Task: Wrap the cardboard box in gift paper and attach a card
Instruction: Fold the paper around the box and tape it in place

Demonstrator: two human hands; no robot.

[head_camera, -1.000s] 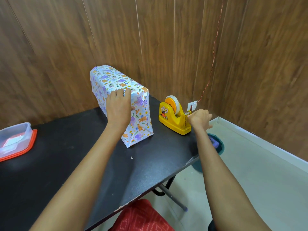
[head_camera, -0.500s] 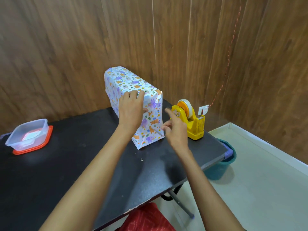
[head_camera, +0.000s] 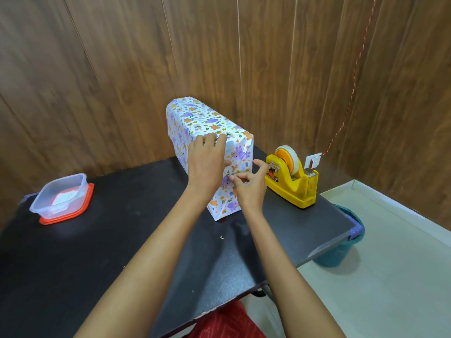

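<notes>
The box (head_camera: pixel 202 120), covered in white gift paper with purple and orange animal prints, stands upright on the black table (head_camera: pixel 122 240). My left hand (head_camera: pixel 207 164) grips its near end, fingers hooked over the top edge and pressing the folded paper down. My right hand (head_camera: pixel 249 189) is at the near end face, thumb and forefinger pinched on a short strip of clear tape against the paper. A yellow tape dispenser (head_camera: pixel 292 186) sits just right of the box.
A clear plastic container (head_camera: pixel 61 196) on an orange lid holds a white-and-red paper item at the table's left. A small white tag (head_camera: pixel 313 161) hangs on a red string by the wood-panelled wall. A teal bin (head_camera: pixel 341 252) stands under the table's right edge.
My right hand left the tape dispenser and came left to the box's near end face. My left hand has stayed on the box's top edge.
</notes>
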